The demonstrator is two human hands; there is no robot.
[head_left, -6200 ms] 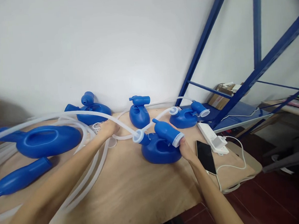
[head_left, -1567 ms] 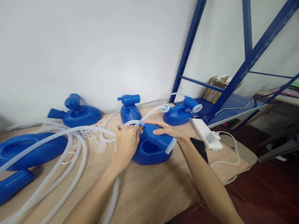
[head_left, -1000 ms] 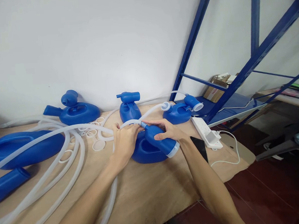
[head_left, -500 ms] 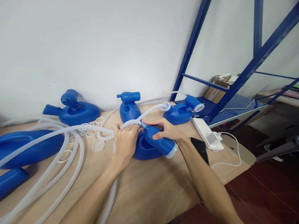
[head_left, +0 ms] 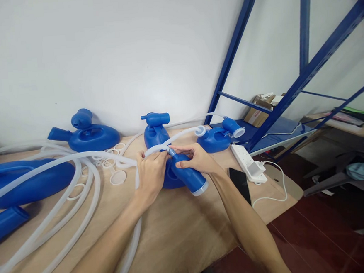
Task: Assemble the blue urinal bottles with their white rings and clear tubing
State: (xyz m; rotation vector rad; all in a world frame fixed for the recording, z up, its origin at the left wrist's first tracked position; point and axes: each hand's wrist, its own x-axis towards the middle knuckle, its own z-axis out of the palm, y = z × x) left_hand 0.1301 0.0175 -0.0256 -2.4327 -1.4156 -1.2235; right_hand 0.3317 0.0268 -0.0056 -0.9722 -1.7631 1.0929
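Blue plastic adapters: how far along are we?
Looks done: far-right blue plastic adapter, white hose attached. In hand: right hand grips white-rimmed blue plastic adapter, left hand at its nozzle; hose joint hidden. Apparently left: rear-middle blue plastic adapter, nozzle bare.

So off to my right there's a white power strip (head_left: 244, 159) on the wooden tabletop (head_left: 183, 240), with a chunky white charger (head_left: 256, 168) plugged in and its cable (head_left: 285, 182) looping round toward a dark-screened phone (head_left: 240, 184) (yep, mine's a messy corner). Past that I've got a blue metal rack (head_left: 236, 45), an open cardboard box (head_left: 257, 115) with white bits in it, plain pale wall (head_left: 101, 50) behind, dark red floor tiles (head_left: 307, 231) below and some light-blue cloth (head_left: 361, 171) farther right.
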